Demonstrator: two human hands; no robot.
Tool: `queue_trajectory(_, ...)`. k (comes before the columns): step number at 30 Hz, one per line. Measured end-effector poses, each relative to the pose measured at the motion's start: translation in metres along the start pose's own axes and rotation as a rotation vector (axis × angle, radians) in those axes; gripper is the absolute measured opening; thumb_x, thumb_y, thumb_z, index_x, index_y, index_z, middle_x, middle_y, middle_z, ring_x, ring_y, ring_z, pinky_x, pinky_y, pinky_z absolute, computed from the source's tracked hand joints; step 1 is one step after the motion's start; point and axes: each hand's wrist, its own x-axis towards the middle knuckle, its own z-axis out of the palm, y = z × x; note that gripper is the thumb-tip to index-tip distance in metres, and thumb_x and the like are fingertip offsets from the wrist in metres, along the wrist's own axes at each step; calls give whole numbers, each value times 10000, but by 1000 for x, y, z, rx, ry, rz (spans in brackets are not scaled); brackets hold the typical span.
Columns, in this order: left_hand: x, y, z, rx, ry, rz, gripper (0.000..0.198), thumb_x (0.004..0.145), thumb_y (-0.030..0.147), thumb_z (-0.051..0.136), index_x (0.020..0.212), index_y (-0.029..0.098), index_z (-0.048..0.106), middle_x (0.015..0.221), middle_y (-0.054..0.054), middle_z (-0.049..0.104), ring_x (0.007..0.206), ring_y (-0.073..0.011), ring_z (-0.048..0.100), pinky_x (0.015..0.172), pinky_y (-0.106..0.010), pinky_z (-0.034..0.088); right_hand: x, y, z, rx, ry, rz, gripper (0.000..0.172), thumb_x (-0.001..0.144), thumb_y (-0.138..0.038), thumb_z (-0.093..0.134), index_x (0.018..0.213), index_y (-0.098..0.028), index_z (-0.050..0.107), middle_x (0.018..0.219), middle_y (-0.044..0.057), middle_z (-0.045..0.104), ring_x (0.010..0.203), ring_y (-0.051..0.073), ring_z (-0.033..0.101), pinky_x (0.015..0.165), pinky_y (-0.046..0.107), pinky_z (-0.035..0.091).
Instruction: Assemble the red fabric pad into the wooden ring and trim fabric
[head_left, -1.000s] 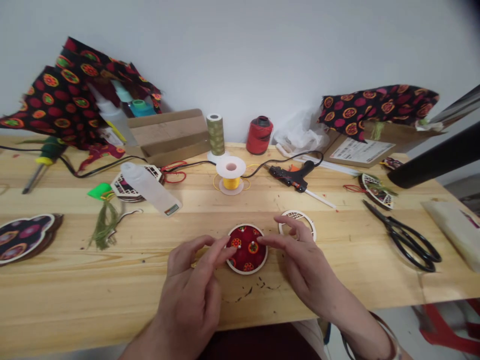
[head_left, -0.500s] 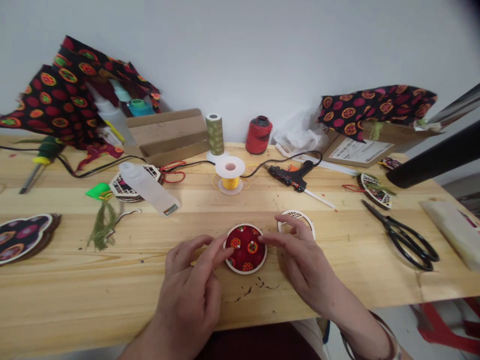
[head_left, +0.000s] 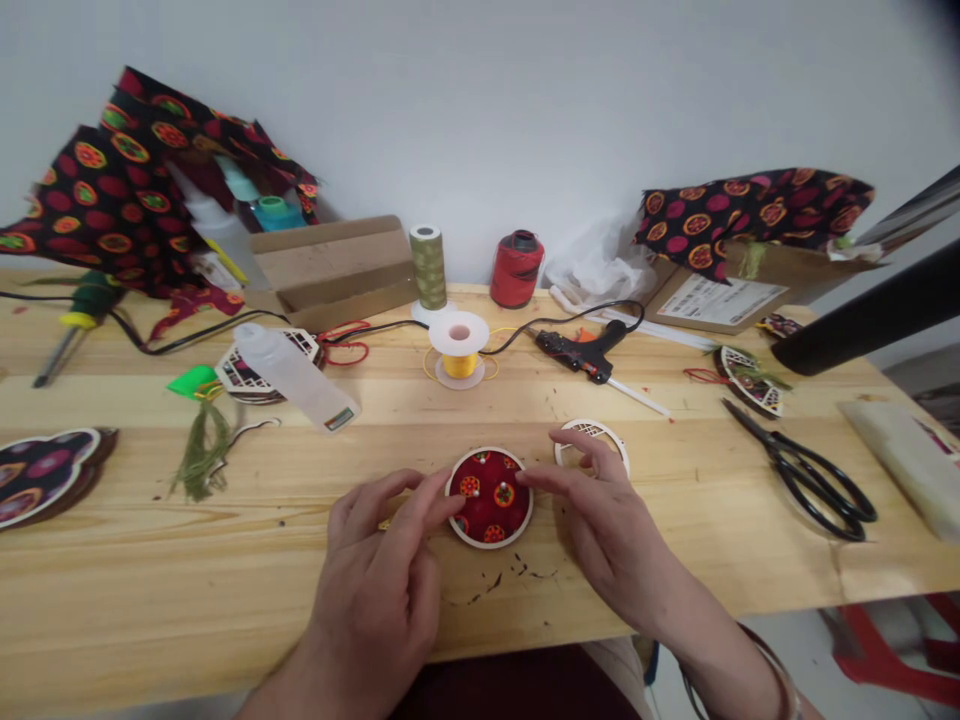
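Observation:
A round disc (head_left: 492, 515) covered in dark red patterned fabric, with a pale rim and small white beads on it, lies on the table in front of me. My left hand (head_left: 386, 560) has its thumb and index finger closed on the disc's left rim. At the opposite rim, the index fingertip of my right hand (head_left: 607, 530) touches the edge; its other fingers are apart, one raised. Partly hidden behind my right hand is a pale openwork ring (head_left: 622, 450). Something small and yellow shows beside the left fingers, too covered to name.
Beyond the disc stand a yellow thread spool (head_left: 459, 365), a green thread cone (head_left: 428, 270) and a red one (head_left: 517, 270). A glue gun (head_left: 585, 350) and black scissors (head_left: 814, 475) lie to the right. On the left are a plastic bottle (head_left: 296, 375) and a green tassel (head_left: 204, 450).

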Motion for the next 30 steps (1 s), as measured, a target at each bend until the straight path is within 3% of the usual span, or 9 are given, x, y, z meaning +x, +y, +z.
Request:
queue_trajectory(8, -5, -1, -1, -74, 37, -51, 568, 838, 55, 440, 1378, 224, 390, 1088, -24, 699, 1132, -258, 498, 952, -411, 433, 1, -1, -3, 81, 42, 68, 504, 864, 2, 359, 1282, -231, 517, 1229, 116, 539, 1298, 253, 395, 957, 450, 483)
queue_trajectory(12, 1, 2, 0, -92, 47, -126, 476, 887, 191, 521, 1352, 230, 423, 1201, -54, 635, 1168, -271, 490, 975, -438, 439, 1, -3, -2, 89, 59, 120, 382, 912, -129, 482, 1280, -226, 514, 1246, 135, 517, 1297, 274, 402, 962, 469, 480)
queue_trajectory(15, 6, 3, 4, -93, 5, -153, 591, 867, 344, 606, 1392, 231, 360, 1242, -78, 624, 1187, -306, 463, 969, -499, 433, 1, -5, 1, 58, 16, 138, 470, 870, -258, 641, 1314, -248, 486, 1342, 141, 451, 1338, 299, 359, 1006, 490, 451)
queue_trajectory(18, 8, 2, 8, -107, -46, -166, 766, 838, 402, 645, 1459, 224, 231, 1269, -97, 633, 1215, -328, 424, 994, -554, 382, 1, -8, 4, 31, -26, 115, 582, 837, -274, 697, 1355, -289, 433, 1370, 111, 453, 1364, 291, 307, 1044, 487, 417)
queue_trajectory(21, 8, 2, 11, -86, -74, -169, 850, 802, 430, 684, 1471, 237, 195, 1278, -100, 639, 1225, -345, 410, 1001, -573, 347, 3, -9, 6, 1, -36, 82, 623, 824, -276, 713, 1367, -299, 409, 1354, 97, 485, 1373, 292, 278, 1066, 491, 390)
queue_trajectory(30, 7, 2, 13, -48, -103, -183, 833, 816, 438, 671, 1475, 254, 195, 1265, -91, 648, 1229, -345, 431, 1006, -554, 326, 4, -8, 7, -46, -20, 67, 559, 853, -287, 671, 1359, -273, 432, 1350, 128, 493, 1373, 327, 314, 1034, 530, 424)
